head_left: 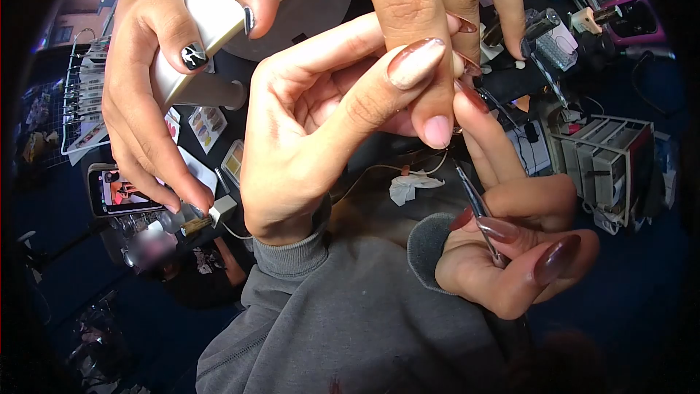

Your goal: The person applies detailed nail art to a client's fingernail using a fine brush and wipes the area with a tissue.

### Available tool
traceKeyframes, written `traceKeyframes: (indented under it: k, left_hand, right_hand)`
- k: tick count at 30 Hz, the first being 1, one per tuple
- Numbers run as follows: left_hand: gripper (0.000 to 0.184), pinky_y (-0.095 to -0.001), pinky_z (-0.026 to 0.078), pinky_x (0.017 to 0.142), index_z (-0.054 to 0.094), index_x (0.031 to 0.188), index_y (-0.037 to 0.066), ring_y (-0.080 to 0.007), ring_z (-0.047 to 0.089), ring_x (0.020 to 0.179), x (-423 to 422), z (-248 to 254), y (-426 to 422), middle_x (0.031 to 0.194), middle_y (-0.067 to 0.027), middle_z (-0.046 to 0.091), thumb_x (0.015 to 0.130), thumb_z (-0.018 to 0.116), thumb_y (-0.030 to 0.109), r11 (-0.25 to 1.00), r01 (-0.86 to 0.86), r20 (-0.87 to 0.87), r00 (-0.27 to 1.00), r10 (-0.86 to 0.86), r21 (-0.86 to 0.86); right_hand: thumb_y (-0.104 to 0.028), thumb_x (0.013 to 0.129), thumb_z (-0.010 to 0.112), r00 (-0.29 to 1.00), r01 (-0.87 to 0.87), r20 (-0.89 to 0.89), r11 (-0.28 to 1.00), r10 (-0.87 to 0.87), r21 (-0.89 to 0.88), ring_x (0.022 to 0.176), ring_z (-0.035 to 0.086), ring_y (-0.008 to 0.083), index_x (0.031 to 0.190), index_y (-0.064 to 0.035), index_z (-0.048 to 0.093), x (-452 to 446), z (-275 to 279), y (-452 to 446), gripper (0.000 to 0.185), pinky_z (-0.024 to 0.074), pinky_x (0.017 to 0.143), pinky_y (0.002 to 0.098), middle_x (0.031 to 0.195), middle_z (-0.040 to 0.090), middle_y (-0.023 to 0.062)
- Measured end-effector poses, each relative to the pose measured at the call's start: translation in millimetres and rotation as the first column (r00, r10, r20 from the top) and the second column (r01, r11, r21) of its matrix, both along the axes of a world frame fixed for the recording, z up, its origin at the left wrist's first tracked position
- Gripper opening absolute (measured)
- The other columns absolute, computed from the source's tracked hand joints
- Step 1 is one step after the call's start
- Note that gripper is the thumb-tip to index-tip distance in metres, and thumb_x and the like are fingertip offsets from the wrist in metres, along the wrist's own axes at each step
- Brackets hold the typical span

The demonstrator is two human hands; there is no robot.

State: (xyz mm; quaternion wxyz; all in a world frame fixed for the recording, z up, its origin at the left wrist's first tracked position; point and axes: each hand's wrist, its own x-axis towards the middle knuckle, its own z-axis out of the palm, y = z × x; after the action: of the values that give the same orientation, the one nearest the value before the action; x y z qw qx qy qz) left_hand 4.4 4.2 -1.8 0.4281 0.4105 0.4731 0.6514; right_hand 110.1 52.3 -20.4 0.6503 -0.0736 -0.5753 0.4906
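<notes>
No text, brand, number or sign could be read; the phone screen (pixel 124 190) showed only a small picture.

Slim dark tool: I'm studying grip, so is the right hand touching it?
Touching: the head view shows the slim dark tool held among the fingers of the right hand.

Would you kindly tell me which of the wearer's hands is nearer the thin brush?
Right: the right hand holds the thin brush; the left hand is above-left of it, gripping another person's finger.
</notes>
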Motion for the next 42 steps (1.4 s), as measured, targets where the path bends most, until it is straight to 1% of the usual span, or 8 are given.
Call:
traceKeyframes:
  k: [17,19,23,29,31,35,37,42]
  left_hand:
    - [0.037,-0.0264,0.041,0.077,0.037,0.107,-0.008,-0.0191,0.051,0.087,1,0,0,0.1,-0.0167,0.047,0.081,0.041,0.017,0.999,0.006,0.045,0.999,-0.005,-0.041]
    - [0.026,-0.0188,0.045,0.058,0.05,0.096,-0.006,-0.0098,0.054,0.063,6,-4,5,0.079,-0.0098,0.056,0.076,0.052,0.011,0.985,-0.157,0.176,0.974,0.142,0.078]
    - [0.026,-0.0188,0.045,0.058,0.05,0.096,-0.006,-0.0098,0.054,0.063,6,-24,11,0.079,-0.0097,0.056,0.076,0.052,0.011,0.965,-0.141,0.278,0.957,0.076,0.221]
    - [0.026,-0.0189,0.045,0.058,0.049,0.097,-0.006,-0.0098,0.054,0.062,7,-15,8,0.079,-0.0096,0.056,0.076,0.052,0.01,0.981,-0.137,0.182,0.977,0.111,0.138]
    - [0.026,-0.019,0.045,0.058,0.049,0.097,-0.006,-0.0097,0.053,0.062,14,0,5,0.079,-0.0095,0.056,0.077,0.051,0.01,0.98,-0.195,0.307,0.93,0.2,-0.048]
    - [0.026,-0.0192,0.045,0.058,0.048,0.097,-0.006,-0.0097,0.053,0.061,11,-7,6,0.08,-0.0094,0.055,0.077,0.05,0.01,0.982,-0.185,0.306,0.934,0.184,-0.025]
    - [0.026,-0.0191,0.045,0.058,0.048,0.097,-0.006,-0.0097,0.053,0.061,5,-17,8,0.08,-0.0094,0.055,0.077,0.05,0.01,0.986,-0.126,0.176,0.979,0.104,0.114]
    - [0.026,-0.0191,0.045,0.059,0.048,0.097,-0.006,-0.0094,0.053,0.062,14,-2,6,0.08,-0.0093,0.056,0.077,0.05,0.01,0.982,-0.189,0.279,0.942,0.189,-0.027]
  right_hand:
    - [-0.028,0.082,0.013,0.997,0.061,0.046,0.998,-0.062,0.012,0.055,0.052,0.0414,0.07,0.0006,0.025,-9,-4,-3,0.033,0.0508,0.055,0.0436,0.05,0.033,0.0118]
    - [-0.028,0.082,0.013,0.997,0.061,0.044,0.998,-0.061,0.006,0.055,0.052,0.0415,0.071,0.0005,0.025,-9,-4,-3,0.033,0.0508,0.055,0.0436,0.05,0.033,0.0118]
    - [-0.028,0.082,0.013,0.997,0.061,0.042,0.998,-0.061,0.005,0.055,0.052,0.0416,0.071,0.0003,0.024,-10,-4,-4,0.033,0.0508,0.055,0.0437,0.051,0.033,0.0118]
    - [-0.028,0.082,0.013,0.997,0.061,0.038,0.998,-0.061,0.001,0.056,0.052,0.0417,0.071,0.0,0.024,-10,-5,-4,0.032,0.0508,0.055,0.0438,0.051,0.033,0.0119]
    - [-0.029,0.082,0.013,0.998,0.061,0.035,0.998,-0.061,0.001,0.056,0.052,0.0418,0.071,-0.0001,0.024,-11,-5,-4,0.032,0.0508,0.055,0.0438,0.051,0.033,0.0119]
    - [-0.029,0.081,0.013,0.998,0.059,0.031,0.998,-0.059,-0.003,0.056,0.052,0.0419,0.072,-0.0003,0.024,-11,-4,-4,0.032,0.0507,0.055,0.0438,0.051,0.033,0.0119]
    - [-0.029,0.081,0.013,0.998,0.06,0.025,0.998,-0.06,-0.006,0.056,0.052,0.0419,0.072,-0.0004,0.024,-11,-5,-4,0.032,0.0507,0.055,0.0439,0.051,0.033,0.0119]
    - [-0.029,0.081,0.013,0.999,0.048,0.006,0.999,-0.048,-0.015,0.056,0.052,0.042,0.072,-0.0006,0.024,-11,-5,-4,0.032,0.0507,0.056,0.0439,0.051,0.033,0.0119]
